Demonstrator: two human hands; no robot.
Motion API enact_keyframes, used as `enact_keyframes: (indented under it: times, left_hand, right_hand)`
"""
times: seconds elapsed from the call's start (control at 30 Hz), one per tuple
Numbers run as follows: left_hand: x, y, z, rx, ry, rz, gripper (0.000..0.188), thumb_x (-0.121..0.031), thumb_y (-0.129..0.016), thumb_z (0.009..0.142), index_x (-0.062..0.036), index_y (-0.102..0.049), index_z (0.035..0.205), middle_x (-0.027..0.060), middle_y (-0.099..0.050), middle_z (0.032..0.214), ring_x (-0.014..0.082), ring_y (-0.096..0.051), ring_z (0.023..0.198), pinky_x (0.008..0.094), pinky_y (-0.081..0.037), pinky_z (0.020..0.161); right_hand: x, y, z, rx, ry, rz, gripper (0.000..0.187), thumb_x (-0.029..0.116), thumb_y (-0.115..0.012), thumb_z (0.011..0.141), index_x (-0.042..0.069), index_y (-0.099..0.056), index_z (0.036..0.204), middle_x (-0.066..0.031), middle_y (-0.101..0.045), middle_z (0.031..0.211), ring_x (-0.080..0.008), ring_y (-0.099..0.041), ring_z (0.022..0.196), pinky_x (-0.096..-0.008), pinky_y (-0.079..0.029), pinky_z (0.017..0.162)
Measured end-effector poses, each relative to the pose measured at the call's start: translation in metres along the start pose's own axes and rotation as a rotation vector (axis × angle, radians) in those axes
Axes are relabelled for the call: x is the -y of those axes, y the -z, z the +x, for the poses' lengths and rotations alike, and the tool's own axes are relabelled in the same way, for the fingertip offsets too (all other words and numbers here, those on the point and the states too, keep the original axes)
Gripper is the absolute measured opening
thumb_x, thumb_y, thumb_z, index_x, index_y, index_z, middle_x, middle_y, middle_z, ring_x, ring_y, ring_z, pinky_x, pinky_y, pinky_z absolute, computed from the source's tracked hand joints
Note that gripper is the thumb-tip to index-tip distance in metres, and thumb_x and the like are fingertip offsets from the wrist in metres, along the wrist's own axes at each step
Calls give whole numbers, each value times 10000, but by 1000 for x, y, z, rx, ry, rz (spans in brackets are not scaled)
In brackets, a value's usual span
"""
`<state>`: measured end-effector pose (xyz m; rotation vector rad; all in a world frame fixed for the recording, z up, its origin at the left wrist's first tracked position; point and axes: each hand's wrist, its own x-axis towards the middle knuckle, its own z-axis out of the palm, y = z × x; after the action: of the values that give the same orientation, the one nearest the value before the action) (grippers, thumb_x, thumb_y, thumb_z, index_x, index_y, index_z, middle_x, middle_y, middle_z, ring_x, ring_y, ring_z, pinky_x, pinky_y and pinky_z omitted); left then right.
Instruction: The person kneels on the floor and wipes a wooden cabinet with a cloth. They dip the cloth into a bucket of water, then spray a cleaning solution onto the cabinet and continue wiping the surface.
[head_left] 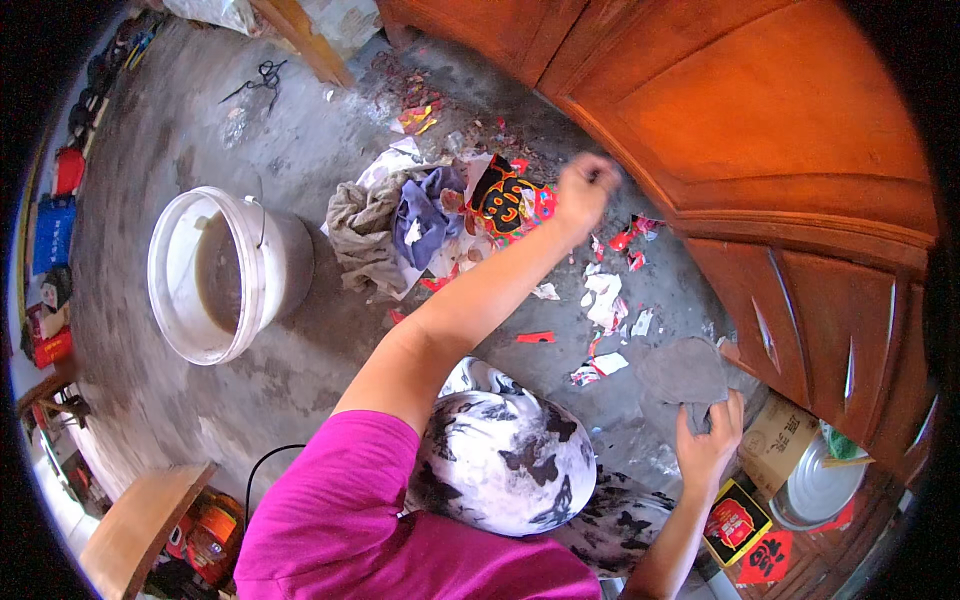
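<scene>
right hand (708, 440): fingers bent, closed on the near edge of a grey cloth (683, 372). left hand (585, 195): curled, blurred; contents cannot be told. step judged: wiping; next likely needs cloth pressed flat. cloth lies by the wooden cabinet (780, 110), spreading toward paper scraps (604, 300); long axis unclear.

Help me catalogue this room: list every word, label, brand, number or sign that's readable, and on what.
Wording not copied; printing shows on:
Black-and-orange scrap: bold print.
Brown cardboard: dark characters.
Yellow-edged black box: print too small.
Red sheet: black character.
Blue package: white print, too small.
</scene>
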<state>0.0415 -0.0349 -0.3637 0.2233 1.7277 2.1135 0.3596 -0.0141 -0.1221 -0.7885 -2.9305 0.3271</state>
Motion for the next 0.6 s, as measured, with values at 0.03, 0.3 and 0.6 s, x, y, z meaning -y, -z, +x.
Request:
enact_keyframes:
  times: [0.03, 0.3, 0.6]
  left_hand:
    - [0, -3, -14, 72, 50, 8, 97, -43, -764, 889, -23, -678, 928, 66, -682, 969, 170, -620, 935, 318, -496, 872]
    - [-82, 51, 53, -650, 138, -410, 243, -152, -675, 985, -69, -495, 1128, 58, -549, 1036, 154, -515, 910, 340, -490, 788]
    - [5, -75, -68, 180, 168, 50, 161, -101, -717, 909, -9, -608, 984, 142, -632, 888, 257, -600, 864, 388, -495, 828]
  right_hand:
    - [1, 0, 3, 6, 3, -1, 374, 27, -794, 660, -12, -647, 1002, -216, -630, 1100, -451, -588, 1034, -535, -497, 872]
    - [10, 13, -2, -47, 3, -2, 396, 34, -817, 623, 2, -657, 985, -182, -643, 1103, -421, -606, 1040, -510, -517, 855]
    - [13, 24, -7, -62, -42, 72, 362, 8, -797, 663, -15, -654, 995, -213, -636, 1096, -443, -599, 1048, -494, -500, 878]
